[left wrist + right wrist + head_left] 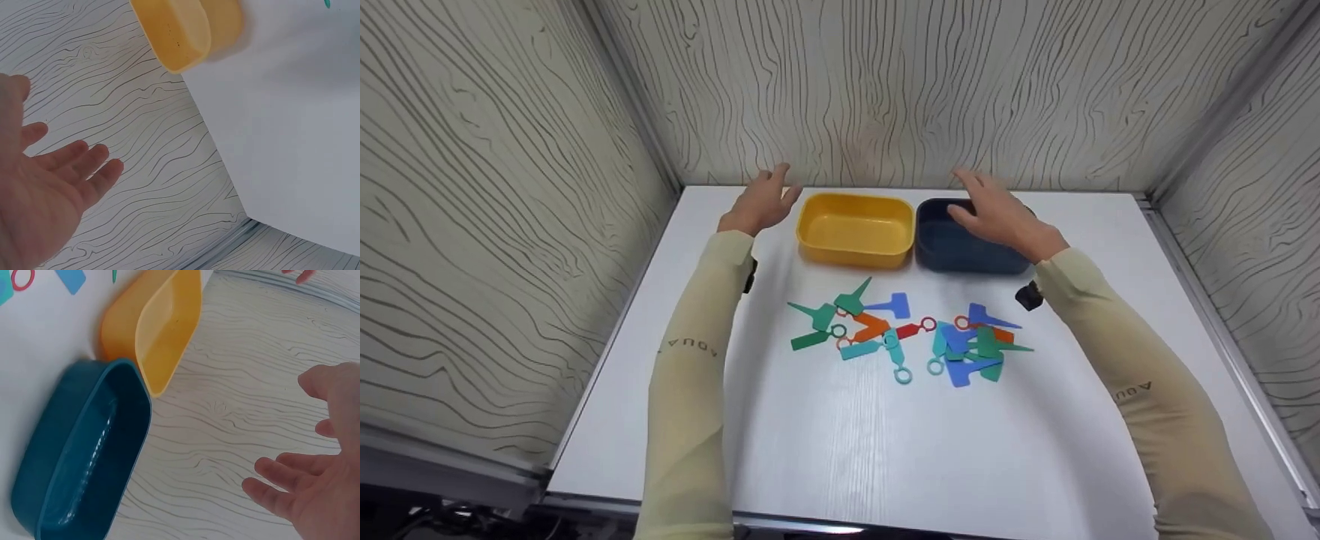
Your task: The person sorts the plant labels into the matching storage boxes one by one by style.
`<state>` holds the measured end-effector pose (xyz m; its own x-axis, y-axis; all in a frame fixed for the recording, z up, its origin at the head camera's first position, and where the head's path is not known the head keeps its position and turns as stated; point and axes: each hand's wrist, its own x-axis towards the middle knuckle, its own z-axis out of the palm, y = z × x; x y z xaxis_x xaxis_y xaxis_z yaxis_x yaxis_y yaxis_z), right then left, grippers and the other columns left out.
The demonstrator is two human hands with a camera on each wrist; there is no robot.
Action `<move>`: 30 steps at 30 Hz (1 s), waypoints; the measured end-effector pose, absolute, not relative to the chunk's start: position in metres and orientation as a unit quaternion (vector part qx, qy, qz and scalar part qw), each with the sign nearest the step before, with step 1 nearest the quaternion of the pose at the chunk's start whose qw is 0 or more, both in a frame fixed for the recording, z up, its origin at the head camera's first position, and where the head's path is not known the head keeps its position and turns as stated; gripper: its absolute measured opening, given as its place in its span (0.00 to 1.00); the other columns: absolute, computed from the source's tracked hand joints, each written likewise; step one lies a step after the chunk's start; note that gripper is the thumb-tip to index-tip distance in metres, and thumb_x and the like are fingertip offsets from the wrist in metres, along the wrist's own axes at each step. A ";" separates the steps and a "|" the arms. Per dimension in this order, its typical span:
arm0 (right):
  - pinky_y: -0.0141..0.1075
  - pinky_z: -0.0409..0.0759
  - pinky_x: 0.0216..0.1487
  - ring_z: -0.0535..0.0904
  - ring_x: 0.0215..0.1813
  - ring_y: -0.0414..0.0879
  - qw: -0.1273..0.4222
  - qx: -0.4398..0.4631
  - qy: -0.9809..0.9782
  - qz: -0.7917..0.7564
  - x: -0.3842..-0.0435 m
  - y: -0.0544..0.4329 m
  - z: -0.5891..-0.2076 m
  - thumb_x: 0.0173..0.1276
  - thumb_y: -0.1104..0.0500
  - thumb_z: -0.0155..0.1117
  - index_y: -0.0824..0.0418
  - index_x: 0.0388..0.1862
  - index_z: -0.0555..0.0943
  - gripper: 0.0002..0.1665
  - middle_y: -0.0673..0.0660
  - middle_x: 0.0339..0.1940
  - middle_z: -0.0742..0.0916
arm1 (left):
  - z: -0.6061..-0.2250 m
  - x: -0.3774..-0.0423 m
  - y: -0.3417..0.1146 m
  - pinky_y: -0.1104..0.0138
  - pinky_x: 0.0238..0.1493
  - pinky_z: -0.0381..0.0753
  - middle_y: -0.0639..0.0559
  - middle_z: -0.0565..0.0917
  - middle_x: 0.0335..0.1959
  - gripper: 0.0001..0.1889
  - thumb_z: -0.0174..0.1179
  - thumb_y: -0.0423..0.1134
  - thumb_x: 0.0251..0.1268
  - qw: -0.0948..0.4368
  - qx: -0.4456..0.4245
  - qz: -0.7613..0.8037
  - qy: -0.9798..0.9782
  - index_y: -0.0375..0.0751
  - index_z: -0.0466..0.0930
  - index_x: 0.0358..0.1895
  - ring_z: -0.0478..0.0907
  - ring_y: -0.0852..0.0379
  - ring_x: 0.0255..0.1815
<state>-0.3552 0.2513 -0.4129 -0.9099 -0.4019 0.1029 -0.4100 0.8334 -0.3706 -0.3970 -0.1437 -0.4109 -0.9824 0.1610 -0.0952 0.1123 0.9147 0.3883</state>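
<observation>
My left hand (763, 201) hovers just left of the yellow bin (855, 259), fingers loosely extended, holding nothing. The right hand (996, 211) is above the dark blue bin (971, 261), its fingers spread and the palm bare in the right wrist view. Both bins stand side by side with nothing seen inside them. In front of them lie flat plastic tags in two loose groups. The left group has green T-shaped tags (823, 316), an orange tag (871, 327), a red ringed tag (909, 330) and turquoise ringed tags (861, 349). Blue tags (960, 339) and green ones overlap at right.
A white table (825, 450) carries everything. Wood-grain panels (870, 90) enclose it at the back and on both sides, joined by grey metal corner rails (630, 90). A dark wrist camera (1029, 295) sits by the right sleeve.
</observation>
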 end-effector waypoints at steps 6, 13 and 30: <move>0.57 0.58 0.75 0.59 0.77 0.62 0.007 0.213 -0.957 0.199 -0.348 0.240 -0.421 0.75 0.45 0.52 0.59 0.79 0.51 0.41 0.66 0.78 0.61 | -0.427 -0.396 -0.145 0.50 0.75 0.58 0.44 0.56 0.78 0.34 0.39 0.60 0.77 0.056 0.057 0.251 0.965 0.51 0.46 0.79 0.56 0.46 0.78; 0.54 0.69 0.68 0.73 0.66 0.62 0.005 0.229 -0.945 0.233 -0.343 0.230 -0.433 0.75 0.49 0.54 0.60 0.78 0.54 0.39 0.66 0.76 0.65 | -0.448 -0.395 -0.142 0.51 0.74 0.61 0.42 0.61 0.76 0.32 0.40 0.57 0.77 0.047 0.060 0.294 0.953 0.45 0.51 0.77 0.60 0.45 0.76; 0.48 0.80 0.57 0.78 0.48 0.55 -0.041 0.227 -0.926 0.299 -0.327 0.196 -0.487 0.73 0.51 0.57 0.61 0.70 0.68 0.30 0.62 0.52 0.81 | -0.508 -0.396 -0.134 0.54 0.68 0.71 0.41 0.69 0.70 0.32 0.41 0.59 0.76 0.051 0.021 0.424 0.904 0.46 0.55 0.75 0.69 0.48 0.69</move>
<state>-0.3268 0.1960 -0.4871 -0.8933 -0.4454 0.0598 -0.3963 0.7180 -0.5722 -0.3955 -0.1345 -0.5081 -0.9940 0.0805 -0.0739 -0.0053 0.6398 0.7685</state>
